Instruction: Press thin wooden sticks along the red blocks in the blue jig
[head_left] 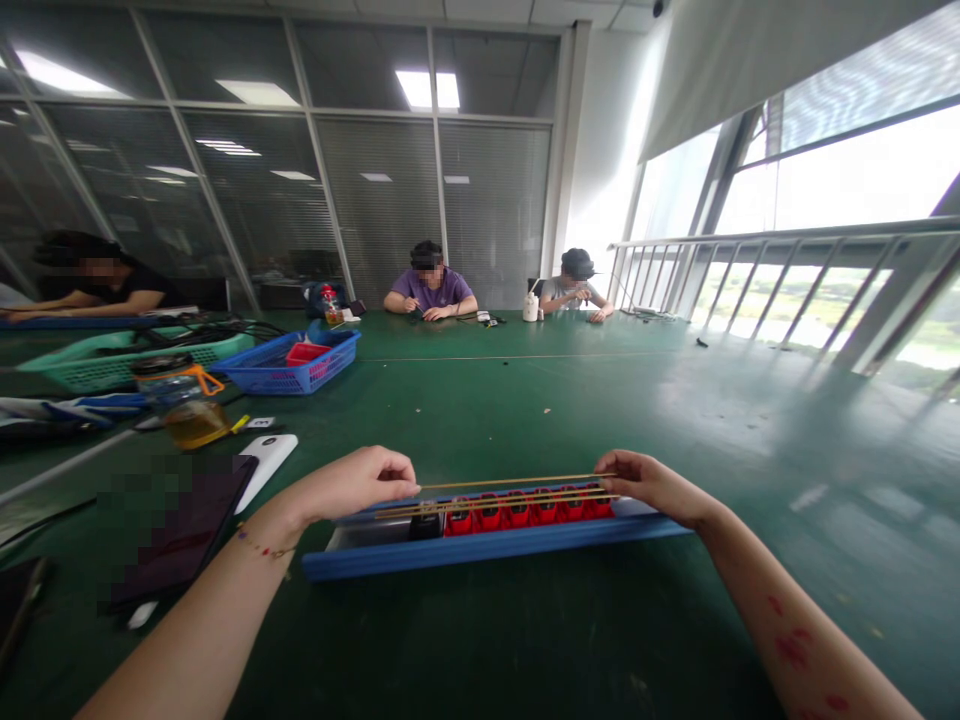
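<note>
A long blue tray (495, 548) lies on the green table, with several red pieces (517, 512) in a row inside it and a black piece (426, 522) at their left end. Thin tan sticks (487, 505) run lengthwise over the row. Farther back, one thin stick (510, 482) spans between my hands. My left hand (379, 474) pinches its left end above the tray's far left part. At the far right part, my right hand (637, 474) has its fingers closed on the stick's other end, close to the ends of the other sticks.
To the left are a tablet (184, 530), a white object (270, 465), a jar of amber liquid (187, 405), a blue basket (300, 375) and a green basket (82, 368). Several people sit beyond the table (465, 420) and at far left.
</note>
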